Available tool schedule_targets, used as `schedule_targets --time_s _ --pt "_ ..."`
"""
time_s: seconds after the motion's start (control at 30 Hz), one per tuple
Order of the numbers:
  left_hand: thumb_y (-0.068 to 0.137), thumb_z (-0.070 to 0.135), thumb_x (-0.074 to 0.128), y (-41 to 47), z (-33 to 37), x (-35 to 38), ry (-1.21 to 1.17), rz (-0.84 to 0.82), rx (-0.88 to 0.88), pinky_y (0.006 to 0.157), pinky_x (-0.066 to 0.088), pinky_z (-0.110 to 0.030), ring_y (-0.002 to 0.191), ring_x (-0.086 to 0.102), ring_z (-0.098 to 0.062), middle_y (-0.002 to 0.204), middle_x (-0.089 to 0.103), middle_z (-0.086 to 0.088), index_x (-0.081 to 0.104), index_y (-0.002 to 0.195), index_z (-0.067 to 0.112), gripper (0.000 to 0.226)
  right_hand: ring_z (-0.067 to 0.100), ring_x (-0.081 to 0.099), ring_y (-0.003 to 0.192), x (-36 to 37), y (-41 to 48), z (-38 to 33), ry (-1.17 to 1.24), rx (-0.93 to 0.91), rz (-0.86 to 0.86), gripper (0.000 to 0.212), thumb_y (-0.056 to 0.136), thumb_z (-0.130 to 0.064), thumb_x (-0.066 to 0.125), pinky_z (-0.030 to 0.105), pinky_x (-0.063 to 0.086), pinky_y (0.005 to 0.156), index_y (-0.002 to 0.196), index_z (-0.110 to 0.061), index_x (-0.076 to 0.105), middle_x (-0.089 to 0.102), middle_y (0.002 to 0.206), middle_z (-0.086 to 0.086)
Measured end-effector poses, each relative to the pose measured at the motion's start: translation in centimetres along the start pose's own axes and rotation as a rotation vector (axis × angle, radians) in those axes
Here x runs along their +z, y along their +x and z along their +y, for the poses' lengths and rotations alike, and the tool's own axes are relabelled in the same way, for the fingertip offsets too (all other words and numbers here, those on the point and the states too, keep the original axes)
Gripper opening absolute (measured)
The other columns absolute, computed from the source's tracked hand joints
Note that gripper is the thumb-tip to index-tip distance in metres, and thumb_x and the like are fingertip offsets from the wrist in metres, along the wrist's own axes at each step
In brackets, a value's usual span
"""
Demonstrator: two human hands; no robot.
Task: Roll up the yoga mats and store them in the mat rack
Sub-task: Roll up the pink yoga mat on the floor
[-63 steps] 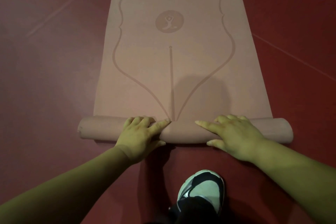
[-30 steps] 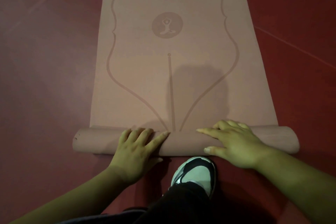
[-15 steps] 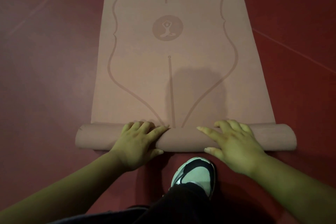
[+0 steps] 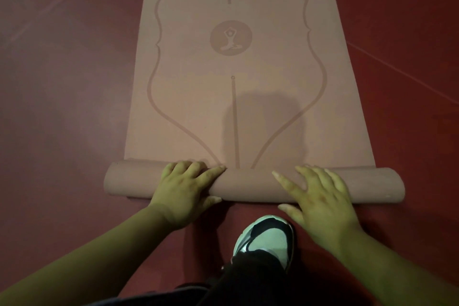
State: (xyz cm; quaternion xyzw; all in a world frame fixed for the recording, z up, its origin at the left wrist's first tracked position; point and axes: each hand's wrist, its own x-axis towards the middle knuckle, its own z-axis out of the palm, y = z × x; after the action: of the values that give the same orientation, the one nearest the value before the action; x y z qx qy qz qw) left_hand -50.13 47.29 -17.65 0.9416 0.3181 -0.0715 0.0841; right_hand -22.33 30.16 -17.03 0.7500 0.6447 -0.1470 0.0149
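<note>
Head camera looks down at a red floor [image 4: 62,107] where a pink yoga mat [image 4: 233,112] lies flat, its far end cut off at the top. The left hand [image 4: 185,190] curls over the mat's rolled near end, fingertips hidden behind it. A white-and-black shoe [image 4: 267,236] is partly covered by a dark trouser leg. The right hand [image 4: 320,196] presses the roll with fingers spread and straight.

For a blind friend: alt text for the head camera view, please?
A left hand grips and a right hand presses the rolled end of a pinkish yoga mat on a red floor; the rest lies flat. A shoe stands behind.
</note>
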Motion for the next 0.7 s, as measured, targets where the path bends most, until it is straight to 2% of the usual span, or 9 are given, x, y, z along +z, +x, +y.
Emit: schedule_targets --time_s 0.2,0.3,0.37,0.43,0.5,0.53,0.63,0.7 --pt "0.083 0.087 0.032 1.7 -0.8 -1.3 -0.032 -0.148 -0.02 0.092 0.043 -0.043 0.106 0.058 -0.027 0.123 0.059 0.007 0.039 0.15 0.045 0.079 0.028 0.059 0.114 -0.9 1.8 0.9 0.011 0.042 -0.128 0.062 0.087 -0.069 0.038 0.045 0.038 0.097 0.143 -0.047 0.05 0.063 0.123 0.005" --pt "0.087 0.082 0.035 1.3 -0.3 -1.3 0.01 -0.037 0.0 0.091 0.045 -0.046 0.106 0.058 -0.031 0.122 0.059 -0.001 0.038 0.152 0.039 0.078 0.023 0.06 0.112 -1.0 2.5 1.4 0.013 0.044 -0.153 0.062 0.086 -0.073 0.036 0.043 0.041 0.095 0.143 -0.051 0.046 0.063 0.119 0.001" --pt "0.087 0.076 0.044 0.5 0.5 -1.0 0.046 0.054 -0.002 0.096 0.044 -0.054 0.114 0.055 -0.036 0.127 0.058 -0.011 0.039 0.152 0.034 0.077 0.021 0.059 0.114 -1.3 3.1 1.7 0.023 0.037 -0.151 0.064 0.085 -0.076 0.031 0.042 0.041 0.097 0.144 -0.054 0.042 0.062 0.121 -0.002" --pt "0.084 0.07 0.055 -0.3 1.2 -0.4 0.079 0.082 -0.004 0.102 0.039 -0.059 0.119 0.052 -0.038 0.131 0.055 -0.014 0.042 0.151 0.03 0.08 0.017 0.051 0.124 -1.7 3.7 2.0 0.033 0.029 -0.215 0.07 0.082 -0.08 0.02 0.04 0.034 0.104 0.149 -0.058 0.029 0.055 0.131 -0.007" --pt "0.083 0.069 0.057 -0.2 1.4 -0.1 0.096 0.072 -0.018 0.104 0.037 -0.058 0.119 0.052 -0.038 0.131 0.055 -0.013 0.046 0.15 0.03 0.078 0.015 0.044 0.131 -1.5 4.0 2.3 0.034 -0.003 -0.218 0.073 0.082 -0.082 0.014 0.038 0.028 0.109 0.152 -0.058 0.018 0.048 0.139 -0.009" --pt "0.084 0.069 0.056 0.1 1.2 0.0 0.092 0.062 -0.025 0.102 0.039 -0.057 0.117 0.053 -0.038 0.13 0.057 -0.011 0.048 0.148 0.031 0.074 0.016 0.046 0.13 -1.6 4.0 2.3 0.027 -0.005 -0.198 0.073 0.083 -0.081 0.016 0.038 0.029 0.108 0.152 -0.057 0.02 0.05 0.137 -0.008" --pt "0.087 0.07 0.05 1.1 0.6 -0.4 0.081 0.001 -0.045 0.097 0.042 -0.053 0.112 0.056 -0.036 0.127 0.059 -0.008 0.046 0.148 0.035 0.07 0.025 0.056 0.116 -1.8 3.4 1.7 0.016 0.024 -0.123 0.067 0.086 -0.073 0.032 0.044 0.04 0.098 0.147 -0.049 0.042 0.061 0.126 0.002" --pt "0.088 0.072 0.044 1.5 0.3 -0.6 0.068 -0.021 -0.041 0.095 0.043 -0.051 0.11 0.056 -0.035 0.125 0.059 -0.006 0.046 0.148 0.036 0.07 0.033 0.056 0.119 -1.3 2.4 1.2 0.002 0.031 -0.085 0.067 0.086 -0.069 0.038 0.048 0.035 0.104 0.148 -0.044 0.046 0.06 0.129 0.009"
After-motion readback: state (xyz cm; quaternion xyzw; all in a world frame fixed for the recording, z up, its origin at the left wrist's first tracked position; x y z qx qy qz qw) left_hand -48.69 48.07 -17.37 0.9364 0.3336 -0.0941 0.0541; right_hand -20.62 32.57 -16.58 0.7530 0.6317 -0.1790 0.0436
